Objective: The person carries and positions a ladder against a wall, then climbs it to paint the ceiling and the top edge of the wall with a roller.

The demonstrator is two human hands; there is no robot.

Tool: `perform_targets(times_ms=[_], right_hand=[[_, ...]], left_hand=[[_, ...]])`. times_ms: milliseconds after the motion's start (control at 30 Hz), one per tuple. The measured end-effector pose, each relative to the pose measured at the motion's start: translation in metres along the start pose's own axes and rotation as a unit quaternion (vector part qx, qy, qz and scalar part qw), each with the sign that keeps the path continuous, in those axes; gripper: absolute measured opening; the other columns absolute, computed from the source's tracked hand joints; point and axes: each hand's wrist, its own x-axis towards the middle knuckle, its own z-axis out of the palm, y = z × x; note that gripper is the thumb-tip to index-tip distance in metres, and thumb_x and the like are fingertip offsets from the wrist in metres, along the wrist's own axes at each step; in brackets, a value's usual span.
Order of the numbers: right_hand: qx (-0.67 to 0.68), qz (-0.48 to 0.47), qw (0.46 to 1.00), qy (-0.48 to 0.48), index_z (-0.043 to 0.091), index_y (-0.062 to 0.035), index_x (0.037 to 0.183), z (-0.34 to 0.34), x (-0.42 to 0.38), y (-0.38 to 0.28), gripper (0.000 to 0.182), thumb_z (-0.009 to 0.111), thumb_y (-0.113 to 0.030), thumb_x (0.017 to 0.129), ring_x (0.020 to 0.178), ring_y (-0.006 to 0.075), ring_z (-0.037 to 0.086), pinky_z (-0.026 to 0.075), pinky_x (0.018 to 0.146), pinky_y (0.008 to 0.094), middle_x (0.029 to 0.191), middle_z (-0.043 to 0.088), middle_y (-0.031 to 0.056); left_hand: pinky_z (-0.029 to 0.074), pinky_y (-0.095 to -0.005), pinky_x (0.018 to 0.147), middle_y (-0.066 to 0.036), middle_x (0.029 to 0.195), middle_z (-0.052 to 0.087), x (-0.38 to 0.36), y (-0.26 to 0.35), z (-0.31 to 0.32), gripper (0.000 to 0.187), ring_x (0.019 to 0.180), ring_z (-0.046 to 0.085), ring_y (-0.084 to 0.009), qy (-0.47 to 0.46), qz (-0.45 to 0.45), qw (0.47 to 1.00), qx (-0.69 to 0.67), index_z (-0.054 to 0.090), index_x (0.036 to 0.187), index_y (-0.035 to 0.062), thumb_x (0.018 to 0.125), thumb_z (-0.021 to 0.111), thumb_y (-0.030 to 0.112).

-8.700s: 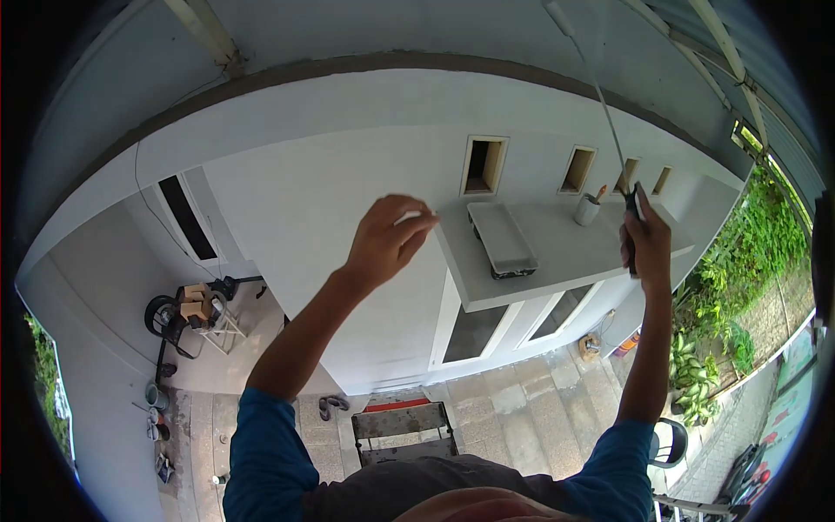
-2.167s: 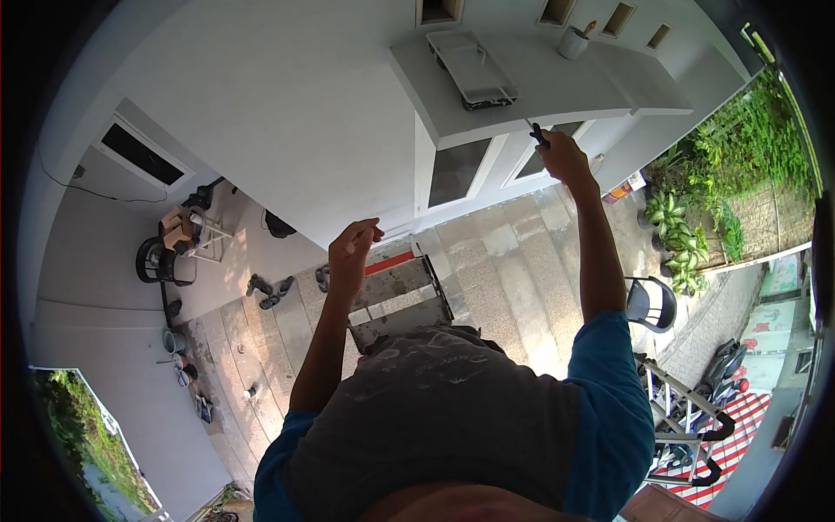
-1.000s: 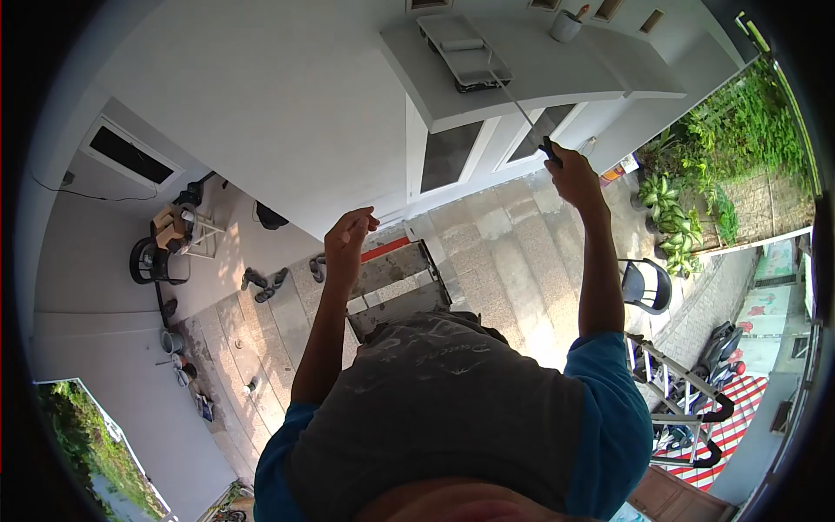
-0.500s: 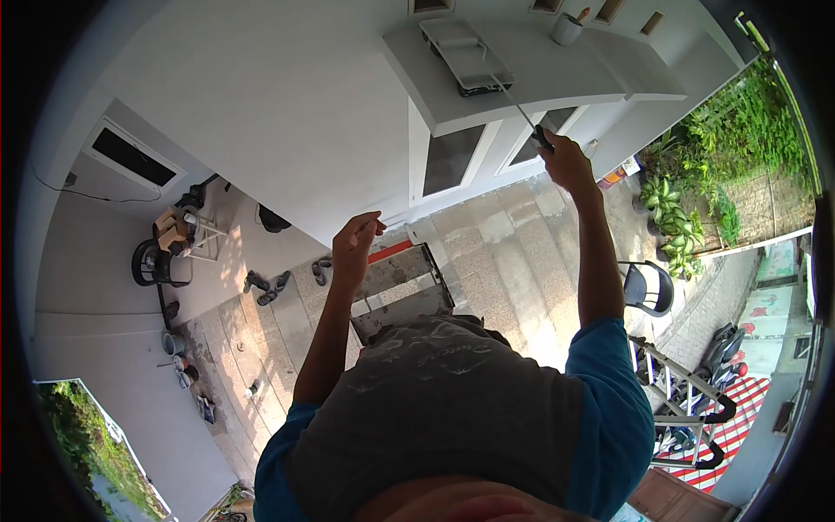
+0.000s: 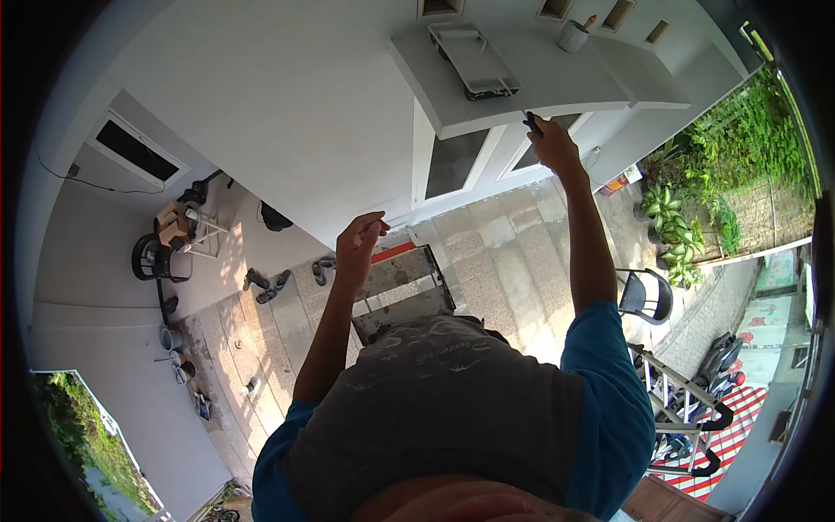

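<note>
My right hand (image 5: 553, 146) is closed round the dark handle of a paint roller (image 5: 531, 123), just below the front edge of a grey ledge (image 5: 557, 74). A thin rod runs from the handle toward a paint tray (image 5: 474, 59), which lies on the ledge near its left end. Farther right on the ledge stands a grey pot (image 5: 572, 36) with a brush in it. Lower left, my left hand (image 5: 361, 239) is raised in the air near the white wall, fingers curled, and whether they hold anything is too small to tell.
Beneath me is a worn platform (image 5: 404, 291). A metal ladder (image 5: 687, 404) and a black chair (image 5: 645, 296) stand at the right, by potted plants (image 5: 665, 209). Sandals (image 5: 268, 285) lie on the tiled floor at the left. Windows (image 5: 457, 163) sit below the ledge.
My right hand has moved up and slightly left, closer to the ledge. Less of the roller's rod shows now. My left hand stays nearly where it was.
</note>
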Motion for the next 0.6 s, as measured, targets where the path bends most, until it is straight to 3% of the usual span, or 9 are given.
perform_targets(times_ms=[467,533,600], right_hand=[[0.018,0.043,0.999,-0.014,0.057,-0.0087,0.134,-0.041,-0.104,0.020,0.047,0.063,-0.025,0.090,0.100,0.0362,0.065,0.050,0.088,0.0446,0.111,0.068,0.0199],[0.004,0.025,1.000,0.002,0.053,-0.0065,0.137,-0.044,-0.114,0.021,0.048,0.063,-0.018,0.092,0.063,0.0162,0.062,0.049,0.066,0.0334,0.076,0.065,0.0119],[0.002,0.026,1.000,0.004,0.053,-0.0063,0.137,-0.046,-0.119,0.019,0.048,0.063,-0.019,0.092,0.066,0.0181,0.064,0.049,0.067,0.0342,0.078,0.066,0.0130]], left_hand=[[0.046,-0.0303,0.084,-0.007,0.094,0.066,-0.001,-0.002,0.005,0.028,0.090,0.060,-0.0141,-0.006,-0.014,1.000,0.004,0.061,0.120,-0.0005,0.100,0.054,0.017],[0.047,-0.0300,0.084,-0.007,0.094,0.066,-0.001,-0.004,0.006,0.027,0.090,0.060,-0.0141,-0.006,-0.005,1.000,-0.002,0.061,0.120,-0.0007,0.100,0.054,0.016],[0.047,-0.0300,0.084,-0.007,0.094,0.066,0.000,-0.004,0.006,0.027,0.090,0.060,-0.0140,-0.006,-0.005,1.000,0.002,0.061,0.120,-0.0010,0.100,0.054,0.016]])
